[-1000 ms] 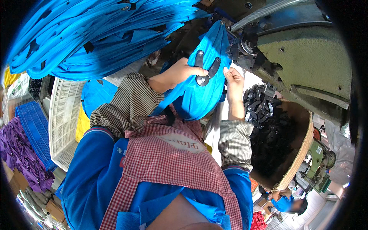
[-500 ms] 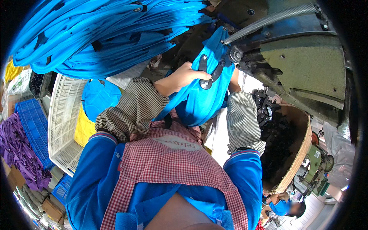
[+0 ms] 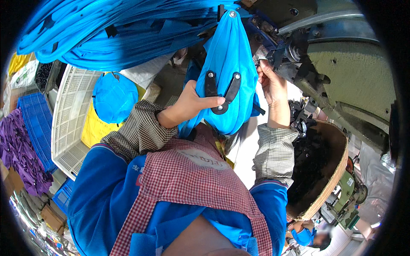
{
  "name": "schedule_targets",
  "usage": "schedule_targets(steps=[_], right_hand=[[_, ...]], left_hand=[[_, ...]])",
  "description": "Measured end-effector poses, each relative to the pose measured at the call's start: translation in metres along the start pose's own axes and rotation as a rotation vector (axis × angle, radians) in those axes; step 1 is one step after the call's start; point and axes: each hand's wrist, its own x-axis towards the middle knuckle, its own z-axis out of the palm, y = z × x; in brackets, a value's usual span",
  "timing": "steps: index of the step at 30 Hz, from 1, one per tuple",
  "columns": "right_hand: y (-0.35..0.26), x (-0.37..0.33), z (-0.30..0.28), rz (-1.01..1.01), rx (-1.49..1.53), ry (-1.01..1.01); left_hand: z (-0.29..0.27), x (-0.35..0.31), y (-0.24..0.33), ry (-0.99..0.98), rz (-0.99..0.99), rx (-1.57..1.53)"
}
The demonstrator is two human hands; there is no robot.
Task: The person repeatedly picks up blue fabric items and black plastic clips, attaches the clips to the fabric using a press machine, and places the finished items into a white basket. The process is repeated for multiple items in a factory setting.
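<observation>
In front of me hangs a gathered blue fabric piece (image 3: 230, 51), with a silver rivet at its top. Black strips (image 3: 232, 89) with silver rivets form a V on its face. My left hand (image 3: 188, 104) is closed on the fabric's left side, its thumb pressed on the low joint of the strips. Right of the fabric, by the machine, my right hand (image 3: 273, 83) has its thumb and fingertips pinched together. What they hold, if anything, is too small to make out.
A green machine (image 3: 358, 77) with a clear hose (image 3: 324, 21) stands at the right, above a cardboard box (image 3: 329, 187) of black parts. A heap of blue fabric (image 3: 128, 34) fills the upper left, over a white crate (image 3: 70, 115). Another person (image 3: 305, 234) sits at the lower right.
The blue fabric has come away from the machine and now hangs upright, its strips in full view. My left hand has moved slightly down and left. My right hand has come out from behind the fabric.
</observation>
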Motion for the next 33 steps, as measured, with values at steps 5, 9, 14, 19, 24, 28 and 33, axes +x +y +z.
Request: schedule_targets(steps=[5, 9, 14, 19, 24, 28, 33], right_hand=[[-0.003, -0.001, 0.0, -0.019, -0.035, -0.044], [0.037, -0.024, -0.009, -0.399, -0.337, 0.156], [0.065, -0.1, 0.01, -0.353, -0.418, -0.26], [0.077, -0.116, -0.004, -0.332, -0.233, -0.222], [0.068, -0.135, 0.009, -0.574, -0.586, -0.163], [0.042, -0.156, 0.028, -1.185, -1.275, -0.514], [0.053, -0.143, 0.028, -1.392, -1.217, -0.563]], left_hand=[[0.01, -0.016, -0.001, 0.083, 0.036, 0.036], [0.011, -0.035, -0.004, 0.119, -0.025, 0.037], [0.023, -0.069, -0.011, 0.175, 0.118, 0.011], [0.027, -0.11, -0.025, 0.486, 0.504, 1.201], [0.037, -0.11, -0.04, 0.474, 0.256, 0.393], [0.045, -0.109, -0.034, 0.391, 0.265, 0.108], [0.051, -0.126, -0.018, 0.362, 0.275, 0.143]])
